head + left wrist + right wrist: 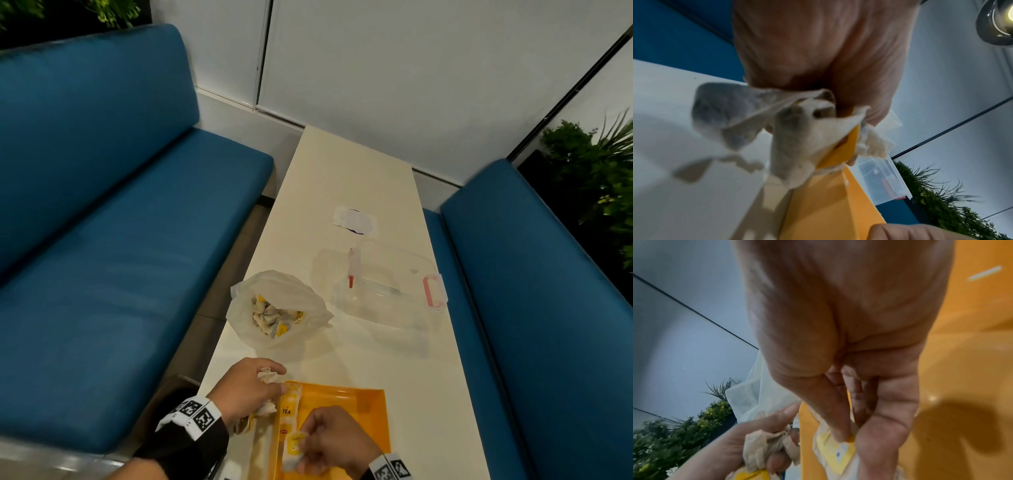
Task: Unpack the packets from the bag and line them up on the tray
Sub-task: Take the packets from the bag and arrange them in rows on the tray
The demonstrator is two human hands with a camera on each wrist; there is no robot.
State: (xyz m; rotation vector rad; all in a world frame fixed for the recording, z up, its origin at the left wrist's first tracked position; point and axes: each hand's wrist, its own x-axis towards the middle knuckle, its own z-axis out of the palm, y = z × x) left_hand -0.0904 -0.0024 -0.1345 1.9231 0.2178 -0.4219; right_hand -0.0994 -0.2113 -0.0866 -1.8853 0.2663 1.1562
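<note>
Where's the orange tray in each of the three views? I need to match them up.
Head: orange tray at bottom centre, under both hands.
Left wrist: bottom centre, its orange edge running down below the left hand.
Right wrist: fills the right side, behind the right hand.
Shared landmark: the clear plastic box, also in the left wrist view.

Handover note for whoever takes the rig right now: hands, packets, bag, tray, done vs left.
Left hand: grips a bunch of tea packets at the orange tray's left edge.
Right hand: pinches one yellow-label packet over the tray's left side.
Tray: one packet marked TEA lies along its left side; the rest of the tray is bare.
Plastic bag: open on the table beyond the tray, many packets inside.
Done: the line is started.
Left: set down the held packets, empty the bag, continue the line rightward.
</note>
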